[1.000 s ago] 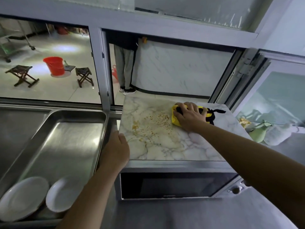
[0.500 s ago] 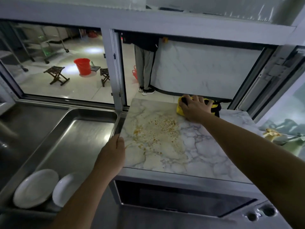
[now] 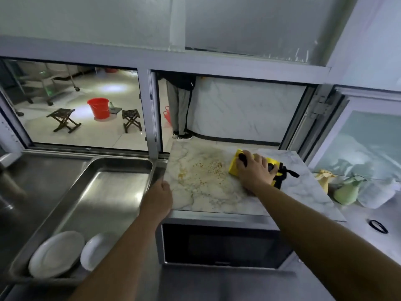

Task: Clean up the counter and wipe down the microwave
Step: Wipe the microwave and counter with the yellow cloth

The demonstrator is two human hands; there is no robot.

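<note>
Our right hand (image 3: 255, 171) slid the yellow cloth (image 3: 235, 166) back toward crumbs (image 3: 208, 172), fingers spread flat; left hand (image 3: 159, 197) grips the slab (image 3: 293, 183) edge

A commercial kitchen, by the look of it: a long stainless-steel counter (image 3: 43, 170) carries a deep steel tray (image 3: 121, 168) with two white plates (image 3: 56, 254) at its near end, a microwave (image 3: 219, 244) stands beside it, and a serving hatch (image 3: 86, 105) opens onto a tiled hall.
</note>
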